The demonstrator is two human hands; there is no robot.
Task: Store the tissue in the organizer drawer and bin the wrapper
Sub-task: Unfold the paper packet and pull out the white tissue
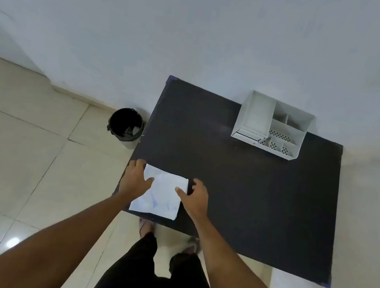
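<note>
We've got the tissue pack [160, 192] flat at the near left corner of the dark table [239, 187], our left hand [135, 180] and right hand [195, 197] gripping its two sides, thumbs on top and fingers curled over the edges. The white organizer [273, 126] stands at the far edge with bare tabletop between, and the black bin [125, 126] sits on the floor just left of the table.

Your left hand [134, 179] and right hand [195, 197] cover the pack's [161, 194] side edges, fingers tucked out of sight. Print on it too blurred to read. Organizer [273, 125] drawer front barely visible. Bin [125, 125] contents just dark shapes. Your forearms run off the bottom edge.
</note>
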